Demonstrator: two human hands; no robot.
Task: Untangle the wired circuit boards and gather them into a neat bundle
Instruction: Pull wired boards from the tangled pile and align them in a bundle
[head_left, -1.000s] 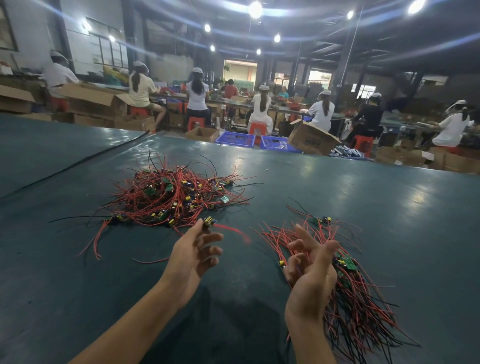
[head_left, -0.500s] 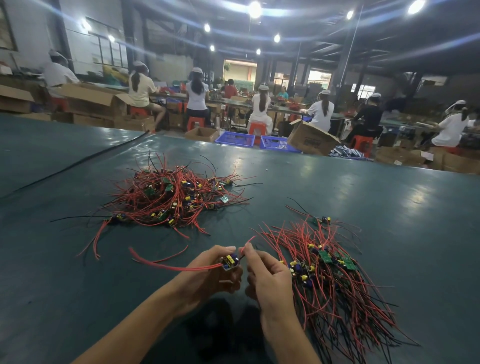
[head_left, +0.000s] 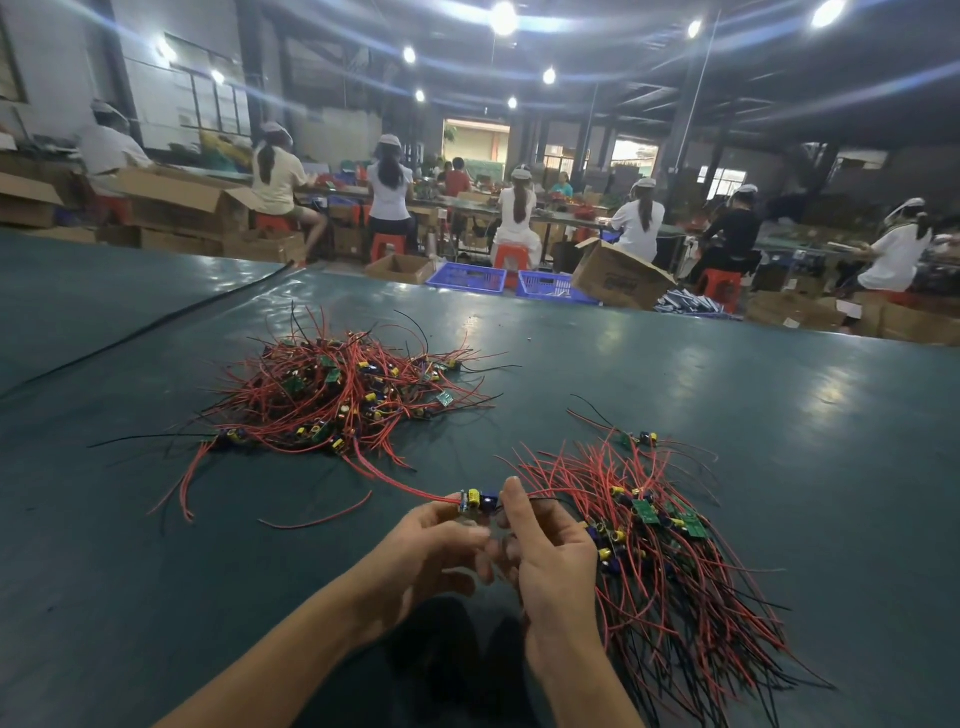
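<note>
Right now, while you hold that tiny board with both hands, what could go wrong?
1. The small board pinched by the left hand and right hand trails a red wire toward the tangled pile; if it is caught there, a hard pull may strain its joint.
2. The sorted bundle fans out loosely by the right hand, so new wires could snag in it.
3. One stray board lies apart and might get forgotten.

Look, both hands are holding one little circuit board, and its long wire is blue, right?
Not quite. The head view shows the left hand and the right hand holding one small circuit board, but its long wire is red, not blue.
</note>
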